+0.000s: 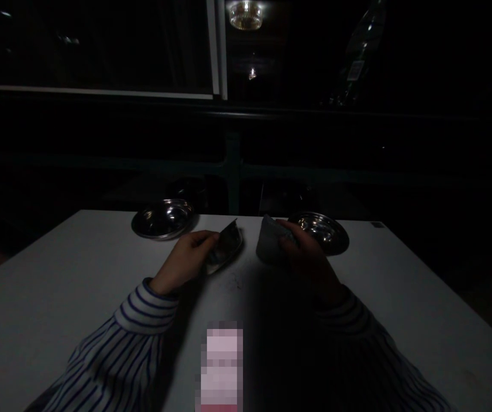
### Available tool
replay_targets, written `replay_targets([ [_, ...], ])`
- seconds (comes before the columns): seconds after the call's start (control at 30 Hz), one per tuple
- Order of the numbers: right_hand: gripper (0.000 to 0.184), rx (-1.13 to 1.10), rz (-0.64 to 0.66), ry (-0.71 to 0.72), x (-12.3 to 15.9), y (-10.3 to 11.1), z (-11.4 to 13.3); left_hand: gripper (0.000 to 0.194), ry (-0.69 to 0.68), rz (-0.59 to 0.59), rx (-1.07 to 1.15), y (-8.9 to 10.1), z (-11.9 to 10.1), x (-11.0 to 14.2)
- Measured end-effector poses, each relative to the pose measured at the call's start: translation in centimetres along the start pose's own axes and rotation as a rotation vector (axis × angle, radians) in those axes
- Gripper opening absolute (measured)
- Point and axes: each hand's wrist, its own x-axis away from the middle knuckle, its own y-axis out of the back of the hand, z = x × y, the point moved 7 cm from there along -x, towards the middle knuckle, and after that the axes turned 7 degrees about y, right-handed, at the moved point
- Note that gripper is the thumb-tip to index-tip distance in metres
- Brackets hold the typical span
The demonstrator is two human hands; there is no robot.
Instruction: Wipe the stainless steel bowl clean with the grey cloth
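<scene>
Dark piece (225, 245) is being pinched by left hand (185, 258), grey piece (268, 243) by right hand (310, 257); even pressure seemingly being needed.

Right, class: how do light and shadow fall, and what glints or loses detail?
Head view: background nearly black; left hand better lit than the shadowed right hand; the held dark piece and grey piece show little detail; left bowl and right bowl glint; a pixelated patch hides bottom centre.
</scene>
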Motion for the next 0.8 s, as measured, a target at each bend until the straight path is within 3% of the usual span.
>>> replay_targets([
  [0.17,0.039,0.085,0.067,0.164,-0.3,-2.7,1.4,0.022,0.063,-0.004,0.249,-1.0,0.2,-0.1],
  [0.3,0.040,0.166,0.098,0.490,0.5,-5.0,3.3,0.021,0.119,0.068,0.490,-2.4,0.1,0.0],
  [0.43,0.038,0.332,0.065,0.713,2.0,-5.8,4.4,0.012,0.155,0.035,0.653,-2.8,-0.3,0.0],
  [0.63,0.046,0.536,0.077,0.776,2.7,-6.6,4.1,0.017,0.195,0.133,0.694,-3.8,-0.2,-0.3],
  [0.8,0.043,0.581,-0.006,0.815,2.0,-6.6,4.0,0.021,0.250,0.164,0.741,-4.1,0.2,-0.1],
])
